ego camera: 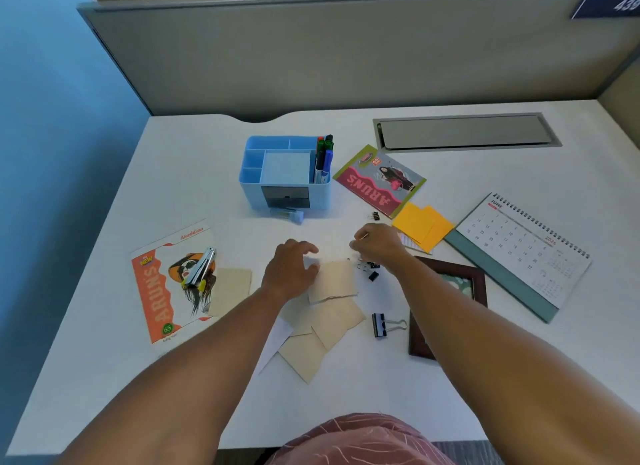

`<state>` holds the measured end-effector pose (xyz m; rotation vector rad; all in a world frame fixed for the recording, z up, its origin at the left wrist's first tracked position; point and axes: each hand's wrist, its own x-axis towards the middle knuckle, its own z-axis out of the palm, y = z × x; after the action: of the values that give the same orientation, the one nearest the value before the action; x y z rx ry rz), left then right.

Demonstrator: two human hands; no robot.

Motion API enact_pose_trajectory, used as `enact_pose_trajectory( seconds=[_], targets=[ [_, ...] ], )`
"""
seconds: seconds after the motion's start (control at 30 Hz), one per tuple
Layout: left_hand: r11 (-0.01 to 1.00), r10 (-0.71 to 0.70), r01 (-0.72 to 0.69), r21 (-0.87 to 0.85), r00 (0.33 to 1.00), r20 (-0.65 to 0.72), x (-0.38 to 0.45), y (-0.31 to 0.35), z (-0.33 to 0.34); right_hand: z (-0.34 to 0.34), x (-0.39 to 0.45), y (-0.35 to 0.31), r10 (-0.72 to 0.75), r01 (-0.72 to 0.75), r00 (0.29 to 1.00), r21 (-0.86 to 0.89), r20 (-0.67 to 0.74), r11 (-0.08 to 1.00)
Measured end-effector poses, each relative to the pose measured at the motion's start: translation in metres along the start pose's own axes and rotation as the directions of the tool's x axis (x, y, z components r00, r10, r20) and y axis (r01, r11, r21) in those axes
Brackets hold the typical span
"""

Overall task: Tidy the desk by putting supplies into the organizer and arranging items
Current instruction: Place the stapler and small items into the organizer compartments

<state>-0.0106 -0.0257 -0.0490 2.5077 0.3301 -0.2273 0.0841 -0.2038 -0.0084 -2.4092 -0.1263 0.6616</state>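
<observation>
Nearer the person than the blue organizer [285, 173], the left hand [291, 270] lies on beige paper squares [332, 281] with fingers loosely curled, gripping nothing visible. The right hand [379, 244], to the organizer's right, has fingers bunched above small black binder clips [372, 270]; what they pinch I cannot tell.

The right arm hides part of the frame [450, 284]; small clips [370, 268] under the right hand [379, 244] blur together.
</observation>
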Motion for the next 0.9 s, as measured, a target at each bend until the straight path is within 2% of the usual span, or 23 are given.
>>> enact_pose_trajectory(
  seconds=[0.13, 0.27, 0.5, 0.63, 0.77, 0.9],
  targets=[
    [0.999, -0.026, 0.027, 0.02, 0.999, -0.048, -0.022, -0.001, 0.019, 0.023, -0.011, 0.015, -0.03, 0.03, 0.999, 0.0, 0.022, 1.0],
    [0.991, -0.088, 0.096, 0.092, 0.993, -0.081, -0.035, 0.0, 0.034, 0.042, -0.02, 0.021, -0.025, 0.028, 0.999, -0.087, 0.029, 0.996],
    [0.977, -0.203, 0.211, -0.012, 0.924, -0.324, -0.056, -0.001, 0.041, 0.058, -0.032, 0.027, -0.014, 0.022, 0.998, -0.13, 0.059, 0.991],
    [0.968, -0.244, 0.25, -0.031, 0.899, -0.363, -0.068, -0.009, 0.037, 0.057, -0.033, 0.028, -0.043, 0.056, 0.995, -0.145, 0.091, 0.988],
    [0.946, -0.322, 0.315, -0.08, 0.875, -0.361, -0.075, -0.018, 0.028, 0.055, -0.035, 0.023, -0.05, 0.056, 0.998, -0.176, 0.035, 0.983],
    [0.919, -0.393, 0.368, -0.139, 0.843, -0.366, -0.077, -0.03, 0.015, 0.06, -0.035, 0.013, -0.116, 0.124, 0.991, -0.156, 0.061, 0.98]
  ],
)
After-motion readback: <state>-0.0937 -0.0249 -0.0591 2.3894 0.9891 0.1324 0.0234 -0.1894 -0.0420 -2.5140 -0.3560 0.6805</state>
